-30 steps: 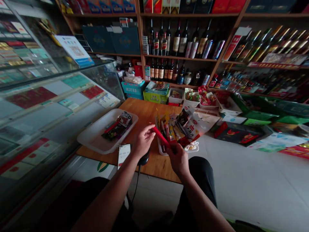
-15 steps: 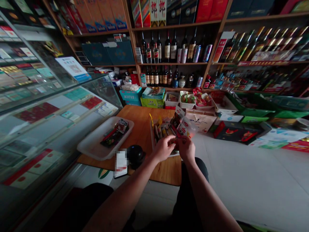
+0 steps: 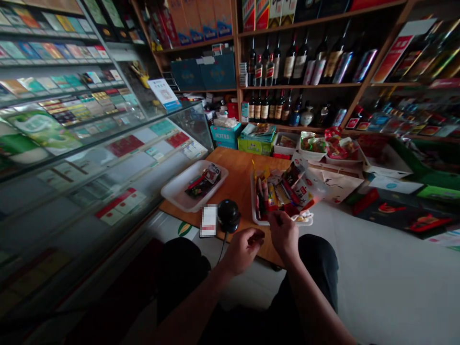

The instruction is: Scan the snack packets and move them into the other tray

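Observation:
My left hand is held over the near edge of the table, just in front of the tray. Its fingers are curled together, and anything between them is too dark to make out. At the front rim of the white plastic tray is my right hand, fingers closed in a pinch whose contents are hidden. Packaged snacks fill that tray, with large clear-and-printed snack bags leaning out at its right. A second white tray on the left holds a few dark packets.
A black round device with a cable and a phone-like screen sit at the wooden table's near edge. A glass display counter runs along the left. Boxes of snacks and bottle shelves stand behind.
The view has swung left. My hands, together over the snack tray before, have drawn back toward me and apart, the left one lower and clear of the tray.

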